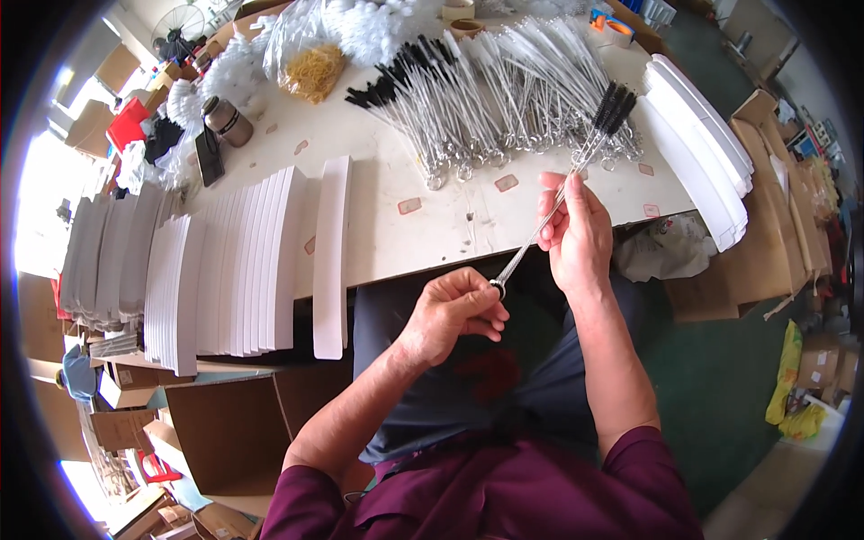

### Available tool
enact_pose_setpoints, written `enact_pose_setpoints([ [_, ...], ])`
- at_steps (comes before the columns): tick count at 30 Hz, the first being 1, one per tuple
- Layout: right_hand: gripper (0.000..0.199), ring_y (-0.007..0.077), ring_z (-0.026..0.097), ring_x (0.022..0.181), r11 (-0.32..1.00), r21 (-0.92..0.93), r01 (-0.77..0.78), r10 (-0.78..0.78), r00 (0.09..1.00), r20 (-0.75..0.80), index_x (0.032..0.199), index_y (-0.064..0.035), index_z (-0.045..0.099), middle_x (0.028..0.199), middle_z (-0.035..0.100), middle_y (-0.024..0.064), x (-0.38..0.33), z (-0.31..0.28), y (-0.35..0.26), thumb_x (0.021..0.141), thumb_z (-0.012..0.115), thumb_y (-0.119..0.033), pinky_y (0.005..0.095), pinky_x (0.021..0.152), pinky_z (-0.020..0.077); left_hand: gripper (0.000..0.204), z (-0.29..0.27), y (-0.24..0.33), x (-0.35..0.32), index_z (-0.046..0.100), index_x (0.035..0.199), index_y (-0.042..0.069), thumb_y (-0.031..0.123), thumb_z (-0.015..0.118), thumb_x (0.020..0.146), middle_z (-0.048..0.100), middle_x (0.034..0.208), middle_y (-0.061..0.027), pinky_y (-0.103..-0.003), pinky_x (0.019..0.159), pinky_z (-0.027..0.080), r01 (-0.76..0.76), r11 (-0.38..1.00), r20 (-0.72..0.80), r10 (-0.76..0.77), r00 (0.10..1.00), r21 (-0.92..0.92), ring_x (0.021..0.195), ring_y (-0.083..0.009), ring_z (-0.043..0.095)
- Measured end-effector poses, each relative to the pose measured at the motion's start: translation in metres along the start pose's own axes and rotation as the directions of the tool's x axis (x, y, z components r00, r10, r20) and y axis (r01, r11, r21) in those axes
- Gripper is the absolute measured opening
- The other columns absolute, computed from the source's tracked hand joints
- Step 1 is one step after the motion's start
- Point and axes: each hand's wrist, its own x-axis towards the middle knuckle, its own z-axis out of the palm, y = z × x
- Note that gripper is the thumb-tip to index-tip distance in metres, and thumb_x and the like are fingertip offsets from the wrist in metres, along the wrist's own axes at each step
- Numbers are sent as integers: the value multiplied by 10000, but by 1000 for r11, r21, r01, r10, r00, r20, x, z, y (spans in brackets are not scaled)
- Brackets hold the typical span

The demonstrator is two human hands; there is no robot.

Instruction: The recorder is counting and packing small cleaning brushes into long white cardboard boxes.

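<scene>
A small bundle of wire cleaning brushes [615, 108] with black bristles slants between my two hands, bristles pointing up and away to the right. My left hand [450, 310] pinches the looped wire ends at the bundle's near end. Farther up, the fingers of my right hand [576, 229] close round the wire shafts. Just beyond, a wide pile of similar brushes [490, 112] lies on the table, some with black bristles and many with white ones, loops toward me. A single long white carton [331, 261] lies over the table's near edge, left of my hands.
Rows of flat white cartons [243, 261] fill the table's left side; more white cartons [693, 144] lie at its right edge. At the back are a bag of yellow rubber bands [310, 72], a metal flask [228, 121], a dark phone [209, 157] and tape rolls [612, 34]. Cardboard boxes [225, 432] stand below left.
</scene>
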Motion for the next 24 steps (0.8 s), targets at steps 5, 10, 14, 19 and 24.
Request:
enact_pose_setpoints([
  [5,352,91,500,591,990,-55,132,-139,980,-141,1017,-6,687,710,541,-11,17,-15,12,1092,556,-324,214,536,424,165,16,-12,18,664,1070,14,171,659,1020,718,900,-99,-322,723,618,142,980,54,-151,987,139,809,-168,714],
  [10,310,61,358,462,995,-91,-35,15,978,-208,1037,-52,626,658,452,-37,48,-50,10,1090,557,-349,249,396,269,217,15,14,44,694,1060,-37,171,649,1017,718,891,-83,-283,696,597,-55,795,45,35,998,604,787,-128,696],
  [14,279,36,349,473,977,-181,-110,63,967,-248,1042,-45,628,673,455,-47,71,-78,17,1102,532,-301,231,408,258,208,1,63,93,706,990,-58,140,646,968,707,801,-86,-284,618,586,-160,616,-11,264,965,771,686,-120,686],
  [19,274,21,337,480,901,-433,8,-61,992,-109,1050,-28,639,680,450,-52,70,-78,28,1105,521,-269,216,406,259,199,-23,100,168,752,869,-9,176,681,849,729,781,-195,-394,702,582,-161,386,-57,494,868,908,726,-284,743],
  [24,277,20,341,481,916,-400,14,-69,990,-123,1041,-23,641,658,443,-56,68,-77,30,1104,524,-266,217,408,263,236,-2,109,213,763,858,15,242,726,803,732,803,-187,-415,754,581,-1,77,-41,536,843,997,752,-309,730],
])
